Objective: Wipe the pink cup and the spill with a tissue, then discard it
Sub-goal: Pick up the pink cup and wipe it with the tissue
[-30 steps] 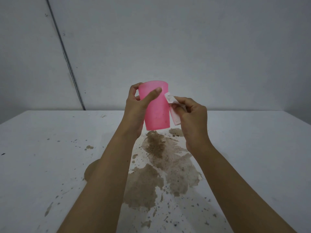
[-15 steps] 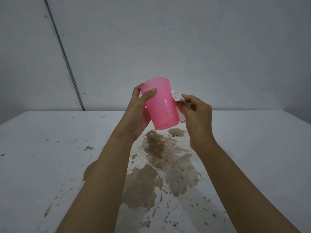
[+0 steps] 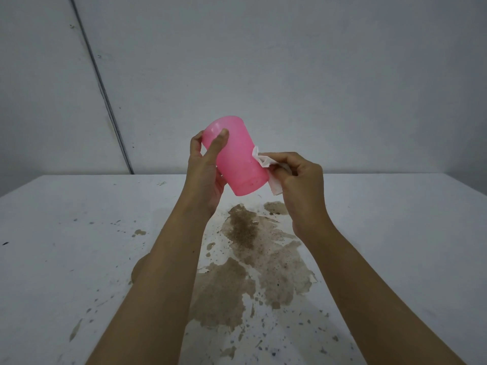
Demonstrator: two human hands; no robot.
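Two hands, head view: you hold both raised above the table point(image 3: 79, 233), well clear of its surface.
Left hand point(image 3: 208, 175): it grips the pink cup point(image 3: 237, 159), thumb laid across the wider end and fingers curled behind the wall.
Pink cup: it is in the air and tilted, wider end up and to the left, narrow base down and to the right, above the far end of the spill point(image 3: 253, 259).
Right hand point(image 3: 300, 185): it pinches a crumpled white tissue point(image 3: 263, 160) between thumb and fingertips.
Tissue: it is pressed against the cup's right side near the base, with one corner hanging just beside the base; it looks mostly white.
Spill: a brown, gritty puddle lies on the table beneath and between your forearms, with splatter scattered around it. It looks untouched.
Stage: you are on the first part, wiping the cup. A few dark specks near the base suggest that it is not finished.
Left to do: finish the cup, put it down, wipe the puddle and splatter, then discard the tissue. No bin shows in this view.
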